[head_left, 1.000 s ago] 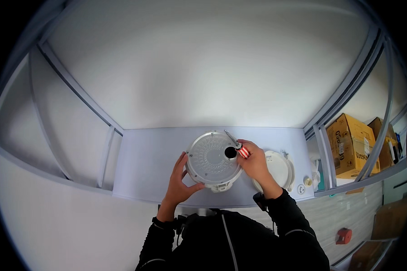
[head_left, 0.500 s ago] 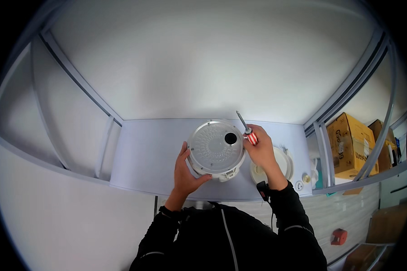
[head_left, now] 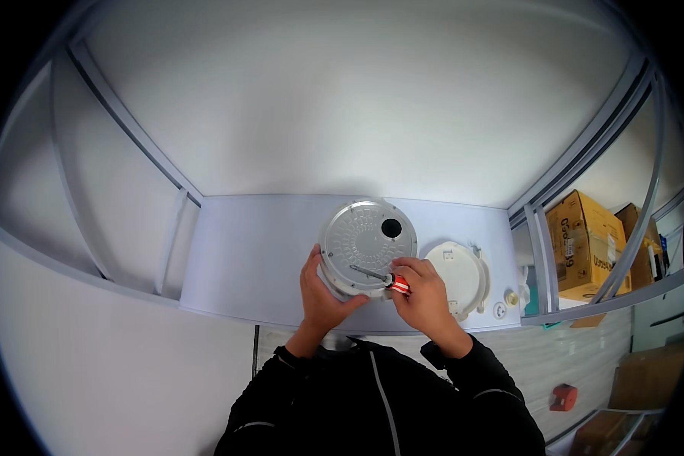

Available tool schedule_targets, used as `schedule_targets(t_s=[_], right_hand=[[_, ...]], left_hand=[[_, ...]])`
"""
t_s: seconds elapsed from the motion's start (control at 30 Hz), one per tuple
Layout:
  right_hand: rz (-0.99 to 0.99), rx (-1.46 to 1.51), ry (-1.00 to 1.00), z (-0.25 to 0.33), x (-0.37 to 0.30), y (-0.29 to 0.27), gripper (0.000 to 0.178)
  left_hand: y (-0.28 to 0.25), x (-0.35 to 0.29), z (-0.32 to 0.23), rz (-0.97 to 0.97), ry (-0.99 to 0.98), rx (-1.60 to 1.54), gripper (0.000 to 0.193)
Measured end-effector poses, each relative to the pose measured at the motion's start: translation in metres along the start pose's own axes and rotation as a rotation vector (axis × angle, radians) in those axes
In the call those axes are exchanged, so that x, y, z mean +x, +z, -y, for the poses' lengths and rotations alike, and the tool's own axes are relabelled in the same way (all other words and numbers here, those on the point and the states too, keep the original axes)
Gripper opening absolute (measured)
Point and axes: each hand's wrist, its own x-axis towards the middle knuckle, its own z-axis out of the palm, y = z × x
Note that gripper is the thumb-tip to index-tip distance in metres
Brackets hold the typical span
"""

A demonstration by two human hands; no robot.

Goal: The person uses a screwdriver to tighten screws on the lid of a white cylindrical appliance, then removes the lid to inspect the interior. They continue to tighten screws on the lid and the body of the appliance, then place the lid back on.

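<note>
You are working at the pale worktable [head_left: 251,258], one of it, with the single round grey appliance base [head_left: 367,245] sitting bottom-up near its front edge. Your left hand [head_left: 321,292] is cupping the base's near-left rim, fingers curled against it. Your right hand [head_left: 424,292] is closing around one red-handled screwdriver [head_left: 378,277], its shaft lying across the base plate with the tip toward the centre. Judging by this, the plate is still on, so the screw work looks mid-way at best; how many screws are out I cannot tell. One white round lid [head_left: 457,275] is lying just right of the base. Two cardboard boxes [head_left: 585,243] are standing well off right.
</note>
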Motion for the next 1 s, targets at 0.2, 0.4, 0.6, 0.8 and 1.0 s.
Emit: schedule_targets(t_s=[0.2, 0.4, 0.6, 0.8, 1.0], right_hand=[[-0.146, 0.003, -0.038, -0.012, -0.005, 0.016, 0.026], [-0.197, 0.051, -0.039, -0.036, 0.006, 0.024, 0.026], [-0.233, 0.057, -0.072, -0.051, 0.027, 0.029, 0.025], [-0.228, 0.083, -0.074, -0.054, 0.031, 0.028, 0.024], [-0.281, 0.120, -0.101, -0.047, 0.022, 0.025, 0.024]], left_hand=[[-0.016, 0.002, 0.003, 0.044, 0.028, 0.030, 0.121], [-0.023, -0.003, 0.008, 0.014, -0.044, -0.045, 0.099], [-0.036, 0.012, -0.004, -0.037, 0.047, 0.289, 0.051], [-0.029, 0.055, -0.042, -0.066, 0.129, 0.333, 0.019], [-0.007, 0.069, -0.052, 0.136, 0.069, 0.249, 0.009]])
